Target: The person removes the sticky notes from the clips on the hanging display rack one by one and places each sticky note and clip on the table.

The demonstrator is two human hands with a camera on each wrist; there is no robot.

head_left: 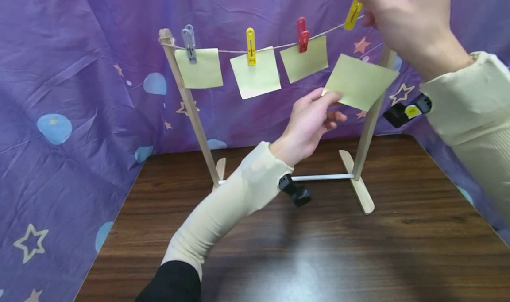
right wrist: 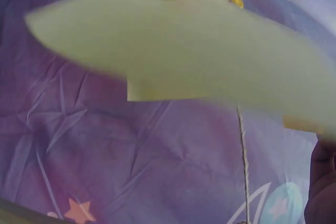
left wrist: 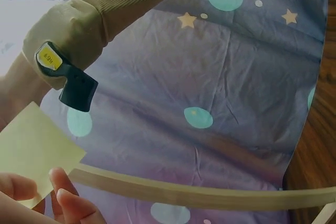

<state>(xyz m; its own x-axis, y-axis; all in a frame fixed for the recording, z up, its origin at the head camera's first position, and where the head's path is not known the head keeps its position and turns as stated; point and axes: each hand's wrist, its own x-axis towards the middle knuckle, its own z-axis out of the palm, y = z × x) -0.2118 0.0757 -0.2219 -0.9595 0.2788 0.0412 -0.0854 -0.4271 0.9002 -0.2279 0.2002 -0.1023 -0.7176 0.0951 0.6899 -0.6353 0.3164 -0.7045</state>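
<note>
Quick notes from my end. Loose paper [head_left: 360, 81] hangs in mid-air below the string [head_left: 232, 52], tilted, its right side overlapping the right post [head_left: 368, 133] in my head feed. Left hand [head_left: 312, 122] pinches it at the left corner, thumb on the near face, other fingers bent loosely beneath. Right hand [head_left: 414, 23] pinches a yellow clothespin [head_left: 352, 15] up at the string, above the paper; paper and clothespin are apart. I can't tell whether its jaws are on the string.

Handling, my judgement: very light, thin, a bit springy but floppy over its span. The right wrist feed shows it bowed and blurred, so I'd expect it to flutter or swing if moved fast. Not very slippery, I'd guess; creases easily, might tear if tugged. One corner is a weak hold: the far side can twist freely. I'd pinch flat and gently, on a side edge or lower corner, fingertips off the top edge. Clothespin looks like light, hard plastic; best held by the handle ends, since a sideways squeeze could make it slip.

For comparison, three more papers hang along the string: left one [head_left: 201, 74] under a grey clothespin [head_left: 190, 45], middle one [head_left: 258, 78] under another yellow one, right one [head_left: 308, 60] under a red clothespin [head_left: 303, 35].
</note>
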